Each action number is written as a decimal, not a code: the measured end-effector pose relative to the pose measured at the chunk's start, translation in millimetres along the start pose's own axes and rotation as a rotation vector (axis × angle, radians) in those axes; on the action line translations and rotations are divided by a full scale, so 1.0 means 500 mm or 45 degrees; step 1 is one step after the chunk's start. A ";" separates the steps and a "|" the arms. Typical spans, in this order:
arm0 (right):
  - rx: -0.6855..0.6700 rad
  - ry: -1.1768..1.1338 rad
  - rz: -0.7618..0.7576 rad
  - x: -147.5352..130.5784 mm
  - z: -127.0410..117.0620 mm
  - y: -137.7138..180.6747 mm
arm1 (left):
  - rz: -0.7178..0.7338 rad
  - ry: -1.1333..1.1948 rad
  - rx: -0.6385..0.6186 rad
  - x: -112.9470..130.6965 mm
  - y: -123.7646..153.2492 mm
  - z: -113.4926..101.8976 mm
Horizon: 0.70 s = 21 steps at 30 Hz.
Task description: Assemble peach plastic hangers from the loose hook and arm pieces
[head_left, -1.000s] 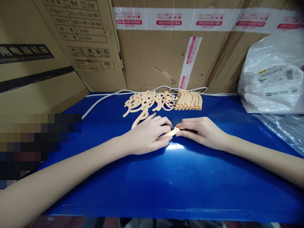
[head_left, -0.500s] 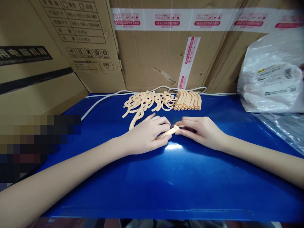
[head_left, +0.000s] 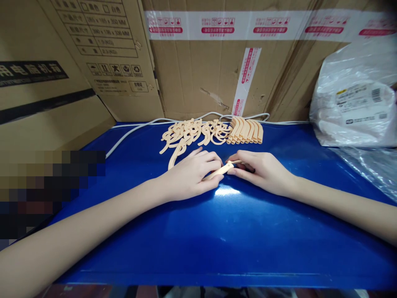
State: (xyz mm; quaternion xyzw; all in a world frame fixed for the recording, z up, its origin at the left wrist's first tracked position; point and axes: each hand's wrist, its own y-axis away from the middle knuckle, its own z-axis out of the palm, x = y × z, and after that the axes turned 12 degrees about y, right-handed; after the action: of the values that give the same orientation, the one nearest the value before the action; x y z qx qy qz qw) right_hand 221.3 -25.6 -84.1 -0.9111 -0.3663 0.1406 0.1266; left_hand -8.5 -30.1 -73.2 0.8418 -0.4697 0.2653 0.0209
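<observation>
- Cardboard cartons [head_left: 130, 95] wall in the back and left of a glossy blue tabletop [head_left: 198, 240]; a mosaic patch hides whatever lies at far left.
- White cable [head_left: 144, 123] trails along the cartons' foot, partly behind the beige parts.
- 1 curved piece [head_left: 175, 158] juts from a tangled heap of beige curved parts [head_left: 186, 132]; overlaps make a count impossible.
- Left hand [head_left: 195, 171], palm down, has its fingers curled and its thumb pinching a beige bar [head_left: 221, 170].
- That bar sits between the 2 hands, probably light, stiff and smooth; its long sides look the best hold, leaving the tip free. Its rear is hidden under the palm.
- Tubular beige parts [head_left: 246, 131] stand in a neat row behind.
- Right hand [head_left: 260, 167], nearly closed, pinches a thin beige piece [head_left: 237, 162] at the bar's tip; whether the 2 are joined cannot be told.
- White plastic bag [head_left: 350, 107], labelled, sits by clear plastic sheeting [head_left: 372, 169], which the view cuts off.
</observation>
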 end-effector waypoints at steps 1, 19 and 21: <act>0.005 0.003 -0.005 0.000 0.000 0.000 | 0.003 -0.001 0.001 0.000 0.000 0.000; 0.113 0.254 -0.275 0.003 -0.002 0.009 | 0.062 -0.008 -0.035 -0.001 0.003 -0.001; 0.168 0.355 -0.324 0.001 -0.002 0.011 | 0.068 -0.016 -0.039 -0.002 0.003 -0.001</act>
State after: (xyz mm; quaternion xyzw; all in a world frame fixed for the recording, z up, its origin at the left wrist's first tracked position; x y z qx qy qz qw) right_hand 225.3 -29.3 -84.8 -0.8577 -0.4474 0.0196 0.2524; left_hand -10.5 -30.1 -73.6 0.8302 -0.4961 0.2532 0.0237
